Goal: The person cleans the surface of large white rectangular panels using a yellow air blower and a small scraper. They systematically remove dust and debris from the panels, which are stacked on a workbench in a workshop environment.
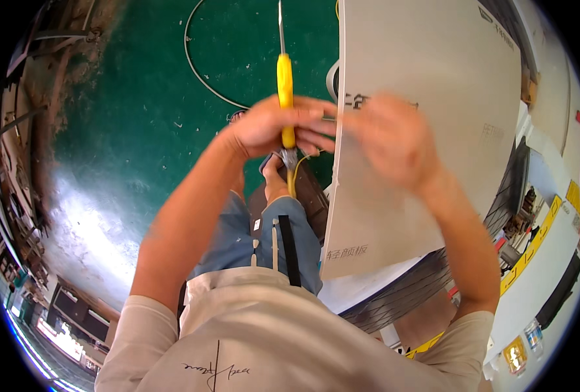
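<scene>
My left hand is closed around a yellow-handled pointed tool, thumb across the grip and the other fingers reaching right. The tool stands nearly upright in view, its long thin metal tip pointing away from me. Silvery wrapping covers its near end, where a yellow cord runs down. A large pale grey board lies on my right, its left edge beside my left fingertips. Over this board is my right hand, smeared by motion, its fingers close to those of the left. Whether it holds anything is hidden by the blur.
A thin pale cable curves across the green floor. Beneath the board a dark mesh-patterned surface shows. Tools and a yellow strip lie at the right, near a clear bottle. Metal lengths and shelving line the left.
</scene>
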The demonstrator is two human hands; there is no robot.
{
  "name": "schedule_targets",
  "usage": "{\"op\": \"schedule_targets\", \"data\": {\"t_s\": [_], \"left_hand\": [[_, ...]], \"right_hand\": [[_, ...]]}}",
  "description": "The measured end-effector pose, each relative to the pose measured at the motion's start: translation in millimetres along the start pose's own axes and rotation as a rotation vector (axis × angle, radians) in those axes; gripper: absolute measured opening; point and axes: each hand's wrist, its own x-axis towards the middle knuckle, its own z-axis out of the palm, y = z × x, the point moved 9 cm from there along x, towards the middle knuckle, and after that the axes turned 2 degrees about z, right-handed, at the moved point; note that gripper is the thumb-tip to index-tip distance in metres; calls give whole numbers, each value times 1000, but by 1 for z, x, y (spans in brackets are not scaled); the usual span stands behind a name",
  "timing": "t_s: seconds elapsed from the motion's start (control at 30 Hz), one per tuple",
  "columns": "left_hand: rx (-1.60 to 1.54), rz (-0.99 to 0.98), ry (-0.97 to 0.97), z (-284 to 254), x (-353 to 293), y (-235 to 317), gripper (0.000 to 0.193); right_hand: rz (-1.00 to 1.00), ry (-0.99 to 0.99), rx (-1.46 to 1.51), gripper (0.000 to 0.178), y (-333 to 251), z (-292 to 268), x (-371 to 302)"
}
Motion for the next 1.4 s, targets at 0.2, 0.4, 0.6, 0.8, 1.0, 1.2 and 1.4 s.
{"op": "schedule_targets", "data": {"t_s": [0.2,0.4,0.6,0.8,1.0,1.2,1.4], "left_hand": [[664,286,396,1,23,98,51],[945,365,427,34,38,111,45],[993,298,423,42,51,109,41],[965,239,510,37,82,95,44],[1239,301,507,61,43,28,55],[817,0,249,83,-27,-121,36],[740,-4,153,78,-19,-121,32]], "right_hand": [[-39,147,-53,15,20,-6,22],[-94,1,42,14,-56,28,-55],[-55,-42,156,22,-121,61,-157],[65,-166,180,25,-172,93,-257],[466,26,230,20,-165,107,-285],[1076,452,445,14,-144,80,-326],[727,351,172,16,-132,53,-276]]}}
